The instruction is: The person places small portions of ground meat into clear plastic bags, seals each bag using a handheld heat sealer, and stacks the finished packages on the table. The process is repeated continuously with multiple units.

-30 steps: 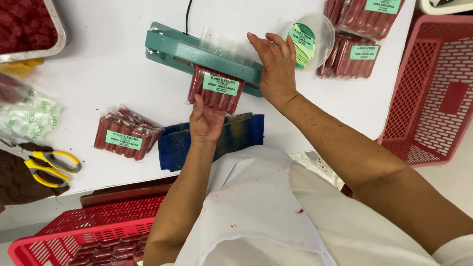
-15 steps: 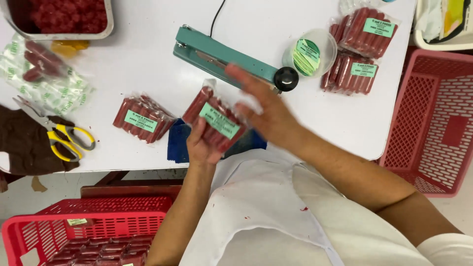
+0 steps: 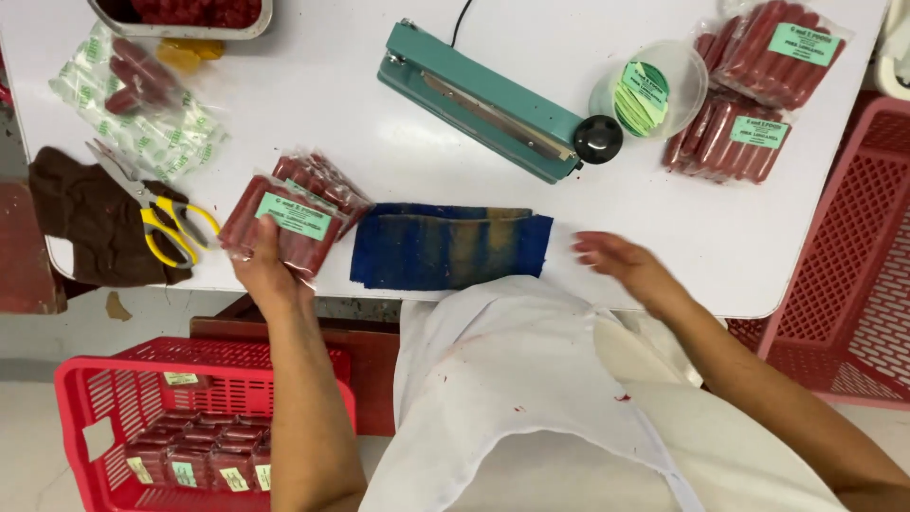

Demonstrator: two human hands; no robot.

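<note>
Fingers of the left hand point(image 3: 261, 270) are clamping a clear labelled pack of red sausages point(image 3: 284, 228), setting it beside another sealed pack point(image 3: 327, 180); right hand point(image 3: 621, 265) is hovering empty, fingers loosely apart.

A clear sausage pack point(image 3: 284, 226) with a green label point(image 3: 294, 216) is held in the left hand point(image 3: 261, 270), over a second pack point(image 3: 327, 180). Two labelled packs point(image 3: 758, 85) are stacked top right; more lie in the red crate point(image 3: 204, 460).

White table point(image 3: 313, 123), heat sealer point(image 3: 488, 104), scissors point(image 3: 156, 213), blue cloth point(image 3: 450, 246)
</note>
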